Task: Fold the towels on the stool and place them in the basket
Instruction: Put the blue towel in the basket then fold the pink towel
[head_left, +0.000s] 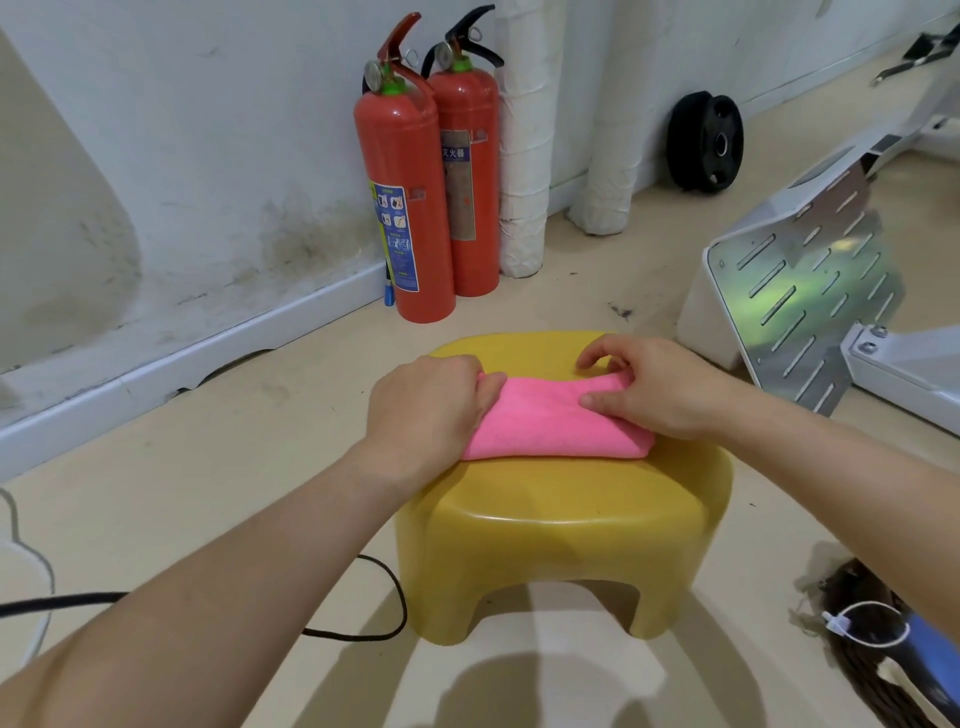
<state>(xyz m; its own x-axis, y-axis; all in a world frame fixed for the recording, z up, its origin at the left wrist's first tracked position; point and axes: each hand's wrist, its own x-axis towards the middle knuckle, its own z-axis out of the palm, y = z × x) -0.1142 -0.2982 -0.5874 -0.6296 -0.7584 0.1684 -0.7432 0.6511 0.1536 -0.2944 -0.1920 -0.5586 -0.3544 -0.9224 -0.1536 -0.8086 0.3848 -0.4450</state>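
A pink towel (550, 423) lies folded into a small rectangle on top of the yellow plastic stool (566, 525). My left hand (426, 410) grips the towel's left end, its fingers curled over the edge. My right hand (654, 384) pinches the towel's far right corner, thumb lying on the cloth and fingers bent over the far edge. A dark woven basket (862, 654) shows partly at the bottom right, behind my right forearm.
Two red fire extinguishers (415, 176) stand against the wall behind the stool. A white metal machine base (800, 291) sits to the right, a black weight plate (704, 140) leans on the far wall. A black cable (363, 631) runs on the floor at left.
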